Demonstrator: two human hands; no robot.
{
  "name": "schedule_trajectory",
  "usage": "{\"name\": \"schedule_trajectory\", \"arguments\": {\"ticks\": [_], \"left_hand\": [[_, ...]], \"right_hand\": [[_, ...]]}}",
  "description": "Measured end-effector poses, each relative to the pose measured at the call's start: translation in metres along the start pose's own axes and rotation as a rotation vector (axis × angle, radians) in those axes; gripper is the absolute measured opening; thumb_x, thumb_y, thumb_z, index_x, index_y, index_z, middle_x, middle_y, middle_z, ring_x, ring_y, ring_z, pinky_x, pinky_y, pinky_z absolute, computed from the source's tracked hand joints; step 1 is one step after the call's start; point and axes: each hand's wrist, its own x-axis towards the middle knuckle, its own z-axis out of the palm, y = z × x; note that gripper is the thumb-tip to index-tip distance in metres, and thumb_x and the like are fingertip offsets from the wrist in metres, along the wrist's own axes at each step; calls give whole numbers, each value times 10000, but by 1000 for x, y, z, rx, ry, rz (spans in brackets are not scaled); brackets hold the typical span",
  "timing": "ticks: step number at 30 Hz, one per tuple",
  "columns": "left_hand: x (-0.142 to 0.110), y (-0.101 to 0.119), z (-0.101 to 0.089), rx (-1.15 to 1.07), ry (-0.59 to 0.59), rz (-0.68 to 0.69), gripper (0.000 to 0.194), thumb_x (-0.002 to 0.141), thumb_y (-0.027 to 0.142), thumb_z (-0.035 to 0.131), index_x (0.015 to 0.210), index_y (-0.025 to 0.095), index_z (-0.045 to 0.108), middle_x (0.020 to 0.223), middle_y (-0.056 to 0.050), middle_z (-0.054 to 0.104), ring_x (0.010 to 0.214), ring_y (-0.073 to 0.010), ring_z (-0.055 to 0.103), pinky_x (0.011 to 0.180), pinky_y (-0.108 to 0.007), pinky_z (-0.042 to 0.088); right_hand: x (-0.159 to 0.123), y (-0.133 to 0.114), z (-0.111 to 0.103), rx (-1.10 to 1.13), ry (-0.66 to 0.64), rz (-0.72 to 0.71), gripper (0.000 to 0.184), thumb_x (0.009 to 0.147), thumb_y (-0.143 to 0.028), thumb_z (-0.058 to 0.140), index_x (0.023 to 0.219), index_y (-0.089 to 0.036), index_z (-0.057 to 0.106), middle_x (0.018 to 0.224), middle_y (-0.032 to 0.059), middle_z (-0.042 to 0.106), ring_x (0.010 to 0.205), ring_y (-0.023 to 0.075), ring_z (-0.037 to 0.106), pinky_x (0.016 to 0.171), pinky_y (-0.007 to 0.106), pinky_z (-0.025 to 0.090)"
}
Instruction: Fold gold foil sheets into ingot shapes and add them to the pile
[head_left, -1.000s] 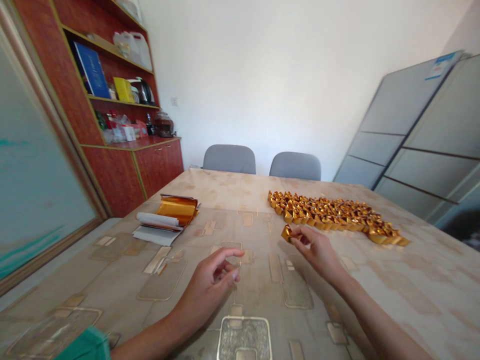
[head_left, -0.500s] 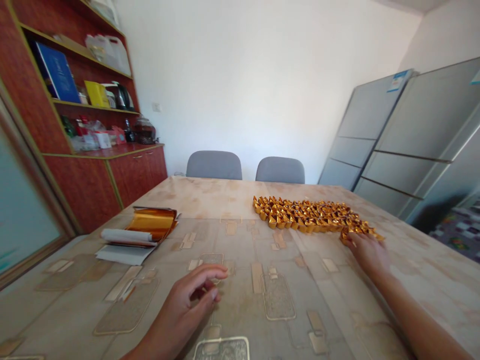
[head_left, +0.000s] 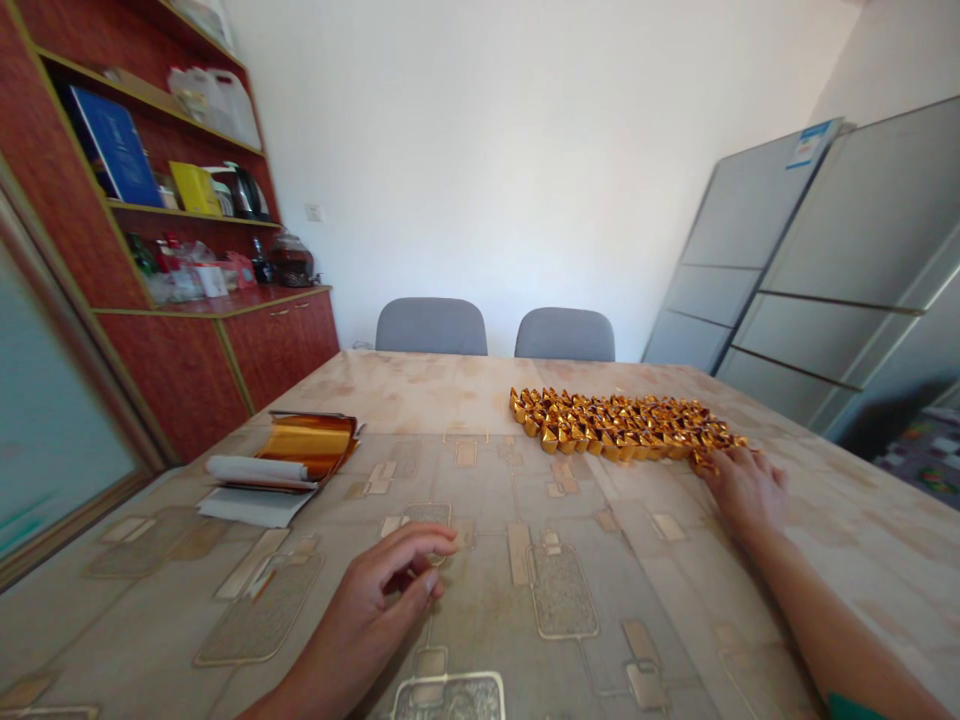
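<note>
A long pile of several folded gold foil ingots (head_left: 622,425) lies on the patterned table cover (head_left: 487,600), toward the far right. My right hand (head_left: 742,490) rests at the pile's near right end, its fingertips on a gold foil ingot (head_left: 701,460). My left hand (head_left: 382,600) hovers over the near part of the table, loosely curled and holding nothing. Left of it lies a stack of gold foil sheets (head_left: 307,445), with a white paper roll (head_left: 255,468) and white paper (head_left: 247,506) at its near side.
A red wooden cabinet (head_left: 277,340) with cluttered shelves stands at the far left corner. Two grey chairs (head_left: 431,327) (head_left: 565,335) back onto the far table edge. Grey panels (head_left: 825,270) lean against the right wall. A glass door (head_left: 52,430) is at the left.
My right hand has moved from the middle of the table to the pile's right end, taking its ingot there. The view has turned slightly, and my left hand has barely moved.
</note>
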Motion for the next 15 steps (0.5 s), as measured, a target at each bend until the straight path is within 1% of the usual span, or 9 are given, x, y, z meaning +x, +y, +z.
{"name": "schedule_trajectory", "arguments": {"ticks": [3,4,6,7,9,11,13,14,15], "left_hand": [[4,6,-4,57,0,73,184,898,239,551,972,239,720,1109,-62,717,909,-192,691,719,-263,557],[7,8,-7,100,1,119,194,897,215,541,973,234,719,1085,-58,727,959,-195,688,789,-277,554],[14,12,-19,210,18,207,212,897,183,517,959,220,716,1043,-54,743,986,-193,686,891,-310,532],[19,12,-28,262,41,240,226,893,171,504,957,214,716,1035,-55,748,975,-191,690,890,-312,533],[28,9,-51,381,119,254,235,876,177,504,963,206,720,1066,-65,747,1012,-208,685,924,-341,525],[36,1,-81,506,290,203,263,874,190,489,1010,190,713,1127,-86,731,1072,-230,665,977,-383,505],[42,-10,-111,680,441,109,309,857,175,466,1055,173,703,1174,-103,714,1119,-247,643,1025,-414,478],[44,-17,-124,792,472,68,361,836,148,445,1098,169,692,1218,-108,698,1169,-255,618,1063,-434,446],[46,-24,-136,825,465,46,417,796,106,437,1125,157,687,1259,-120,679,1215,-267,592,1092,-452,413]], "right_hand": [[-3,-9,-5,24,81,22,213,901,-287,586,1024,-168,712,1058,210,684,955,355,571,718,430,375],[-4,-14,-7,41,122,28,253,915,-305,564,1079,-164,695,1071,221,683,960,364,568,719,442,374],[-6,-29,-12,88,187,3,288,933,-291,523,1129,-141,672,1041,237,691,942,356,571,723,452,373],[-7,-40,-14,113,260,-27,282,927,-283,522,1105,-128,676,989,238,699,901,349,577,720,454,374],[-10,-65,-23,190,369,-141,282,937,-303,495,1058,-131,683,939,223,703,846,338,582,720,453,380],[-16,-95,-38,325,391,-296,278,959,-323,457,1002,-164,682,948,198,704,865,330,598,734,443,391],[-26,-128,-59,506,337,-447,250,965,-307,455,997,-193,675,971,142,708,879,302,613,747,416,408],[-33,-145,-71,602,307,-491,231,965,-291,461,995,-203,672,965,120,708,883,290,614,767,411,415],[-40,-163,-84,691,266,-529,208,962,-274,473,987,-211,670,965,103,705,895,280,614,787,408,418]]}}
